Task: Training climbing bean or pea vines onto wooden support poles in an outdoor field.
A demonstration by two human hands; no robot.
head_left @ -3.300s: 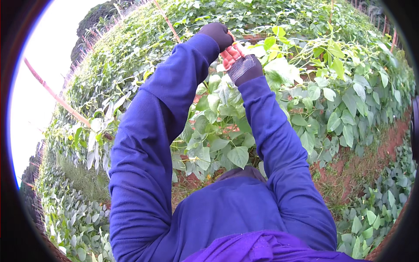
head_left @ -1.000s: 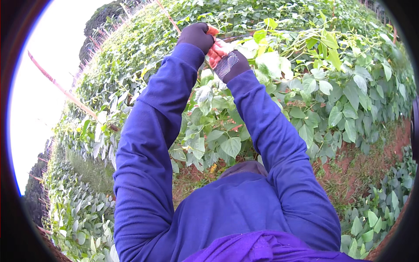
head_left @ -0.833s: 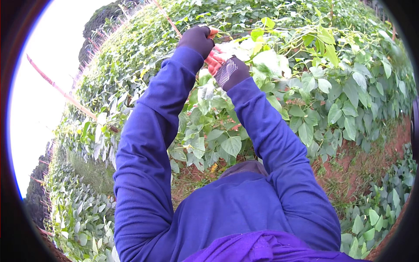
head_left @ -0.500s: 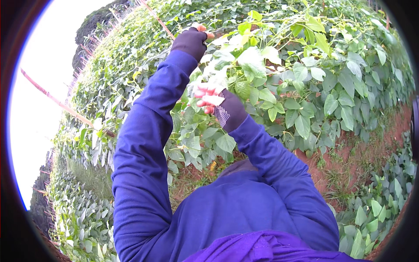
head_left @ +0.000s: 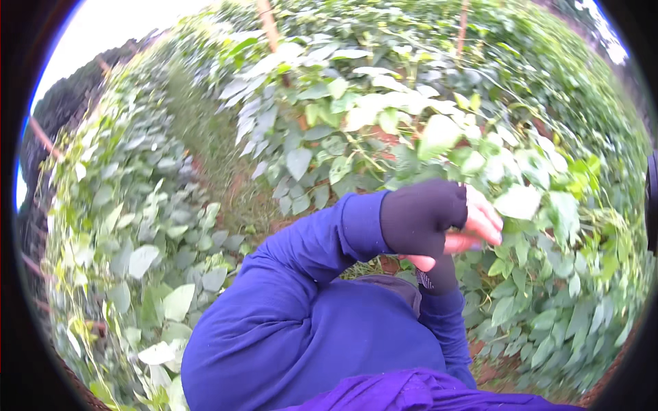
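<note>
My left hand [head_left: 473, 218], in a dark fingerless glove, reaches across to the right in front of my body. Its bare fingers are loosely bent and slightly blurred, with nothing visible in them. Directly beneath it is my right hand [head_left: 439, 275], in a dark glove with white dots. Most of that hand is hidden behind the left one, so its grip does not show. Broad green leaves of a climbing plant [head_left: 517, 202] hang just beyond the left fingertips. I cannot tell whether the fingers touch them.
Leafy vines fill both sides and the far ground. A reddish stake [head_left: 269, 26] rises among them, with another stake [head_left: 462, 27] farther right. A grassy strip [head_left: 219, 161] runs between rows at the left. Reddish soil [head_left: 490, 373] shows at the lower right.
My view has swung to the left. My left hand has come down from the upper vines and across my right hand, which is now mostly covered.
</note>
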